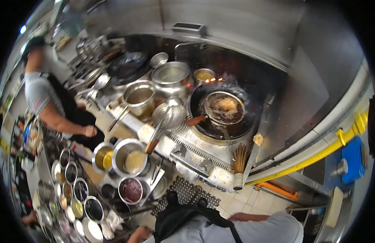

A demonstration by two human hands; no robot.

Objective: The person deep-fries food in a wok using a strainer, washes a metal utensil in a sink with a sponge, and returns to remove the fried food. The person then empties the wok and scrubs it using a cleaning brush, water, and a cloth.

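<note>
My left hand is at the bottom edge, low beside my dark apron, near the counter of containers. It is cut off and blurred, so its fingers do not show clearly. On the other side my right forearm bends in toward my apron, and the hand is hidden. Ahead of me, out of reach of both hands, a black wok sits on the stove. In it rests a round strainer with a wooden handle, and light brown food bubbles in dark liquid there.
A wire skimmer lies beside the steel pots. A bamboo brush stands at the stove's right corner. Bowls of liquid, one dark red, and several sauce containers fill the left. A co-worker stands at the left.
</note>
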